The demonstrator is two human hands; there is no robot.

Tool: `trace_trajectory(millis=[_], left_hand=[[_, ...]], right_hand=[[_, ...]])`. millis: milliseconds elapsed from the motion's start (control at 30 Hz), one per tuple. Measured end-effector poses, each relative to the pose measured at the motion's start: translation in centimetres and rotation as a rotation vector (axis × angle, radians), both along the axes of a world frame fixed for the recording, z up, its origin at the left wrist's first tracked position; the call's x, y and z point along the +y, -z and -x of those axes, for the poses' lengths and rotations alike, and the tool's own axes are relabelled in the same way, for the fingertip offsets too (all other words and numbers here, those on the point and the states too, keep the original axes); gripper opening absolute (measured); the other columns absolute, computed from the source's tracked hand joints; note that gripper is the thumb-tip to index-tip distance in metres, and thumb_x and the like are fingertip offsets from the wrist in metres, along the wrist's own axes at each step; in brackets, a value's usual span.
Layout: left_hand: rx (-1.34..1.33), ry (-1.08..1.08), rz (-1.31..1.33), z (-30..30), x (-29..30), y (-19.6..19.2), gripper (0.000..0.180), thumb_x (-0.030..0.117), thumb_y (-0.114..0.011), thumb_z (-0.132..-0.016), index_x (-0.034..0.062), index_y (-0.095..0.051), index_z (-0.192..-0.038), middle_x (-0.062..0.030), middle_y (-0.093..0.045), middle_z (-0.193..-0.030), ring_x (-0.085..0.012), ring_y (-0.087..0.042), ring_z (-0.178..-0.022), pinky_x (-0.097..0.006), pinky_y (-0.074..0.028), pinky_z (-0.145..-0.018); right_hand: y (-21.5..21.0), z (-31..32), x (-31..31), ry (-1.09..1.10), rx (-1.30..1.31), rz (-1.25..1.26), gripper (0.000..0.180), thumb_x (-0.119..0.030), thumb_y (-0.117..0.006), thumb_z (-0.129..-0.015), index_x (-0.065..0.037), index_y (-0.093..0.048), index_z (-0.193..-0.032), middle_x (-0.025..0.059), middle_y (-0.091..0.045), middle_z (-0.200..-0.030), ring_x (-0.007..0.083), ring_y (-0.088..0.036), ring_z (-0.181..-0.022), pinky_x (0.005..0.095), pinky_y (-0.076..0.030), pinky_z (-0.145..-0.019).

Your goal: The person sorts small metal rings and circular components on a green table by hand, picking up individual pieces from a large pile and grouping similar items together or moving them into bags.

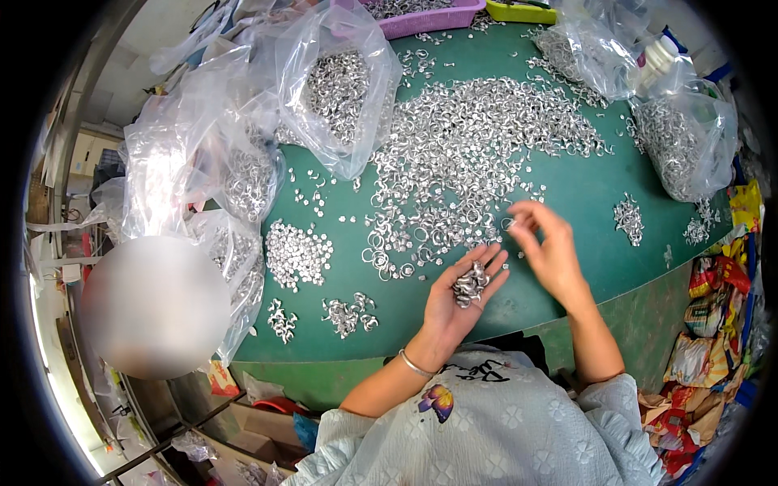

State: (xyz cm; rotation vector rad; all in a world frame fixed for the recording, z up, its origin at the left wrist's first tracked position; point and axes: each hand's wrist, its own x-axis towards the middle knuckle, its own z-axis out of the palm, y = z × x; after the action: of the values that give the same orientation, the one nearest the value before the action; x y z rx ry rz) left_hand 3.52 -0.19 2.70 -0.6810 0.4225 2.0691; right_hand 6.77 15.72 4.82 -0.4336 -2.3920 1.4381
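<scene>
My left hand (458, 300) is palm up and cupped around a handful of small shiny curved metal pieces (471, 285). Just right of it, my right hand (545, 243) pinches what looks like a small silver metal ring (507, 223) between thumb and fingertips. Both hands are at the near edge of a large spread pile of silver metal pieces (478, 138), rings and curved bits mixed together. Larger rings (381, 259) lie at the pile's near left side.
On the green table (583, 259) are a heap of small round pieces (298, 253) and small groups of curved pieces (348, 314) (628, 220). Plastic bags of parts (336, 93) (681, 146) stand left and right. A purple basket (429, 19) sits at the far edge.
</scene>
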Motion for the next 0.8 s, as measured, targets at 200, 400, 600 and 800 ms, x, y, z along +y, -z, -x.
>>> trace_trajectory(millis=[200,400,600,800], left_hand=[[0.018,0.032,-0.015,-0.2,-0.3,2.0,0.020,0.019,-0.054,-0.092,0.0021,-0.058,-0.101,-0.0085,-0.058,-0.090,-0.0187,-0.057,-0.079,-0.030,-0.051,-0.071],[-0.039,0.103,-0.045,-0.2,-1.1,1.8,0.020,0.024,-0.056,-0.092,0.0053,-0.057,-0.086,-0.0039,-0.050,-0.074,-0.0105,-0.041,-0.057,-0.021,-0.030,-0.042],[-0.078,0.093,-0.047,-0.2,-1.6,1.3,0.021,0.024,-0.054,-0.092,0.0067,-0.056,-0.081,-0.0039,-0.048,-0.072,-0.0095,-0.038,-0.053,-0.020,-0.027,-0.037],[-0.071,0.078,-0.042,-0.4,-1.5,1.3,0.020,0.023,-0.053,-0.092,0.0057,-0.056,-0.082,-0.0048,-0.049,-0.073,-0.0104,-0.040,-0.055,-0.020,-0.032,-0.040]], right_hand=[[2.0,1.3,0.2,-0.115,0.034,-0.351,0.011,-0.005,-0.067,-0.075,-0.003,-0.063,-0.085,0.0088,-0.060,-0.081,0.0257,-0.055,-0.081,0.0364,-0.043,-0.073],[3.3,3.1,0.0,-0.078,-0.106,-0.617,0.008,-0.009,-0.068,-0.074,-0.006,-0.061,-0.075,0.0089,-0.058,-0.081,0.0262,-0.052,-0.083,0.0384,-0.036,-0.073],[1.9,2.5,1.4,0.017,-0.087,-0.642,0.008,-0.004,-0.066,-0.073,-0.006,-0.060,-0.076,0.0061,-0.057,-0.083,0.0256,-0.051,-0.083,0.0373,-0.034,-0.074],[2.9,2.6,0.7,-0.262,-0.070,-0.740,0.005,-0.002,-0.062,-0.075,-0.005,-0.061,-0.080,0.0040,-0.055,-0.088,0.0232,-0.049,-0.087,0.0363,-0.033,-0.077]])
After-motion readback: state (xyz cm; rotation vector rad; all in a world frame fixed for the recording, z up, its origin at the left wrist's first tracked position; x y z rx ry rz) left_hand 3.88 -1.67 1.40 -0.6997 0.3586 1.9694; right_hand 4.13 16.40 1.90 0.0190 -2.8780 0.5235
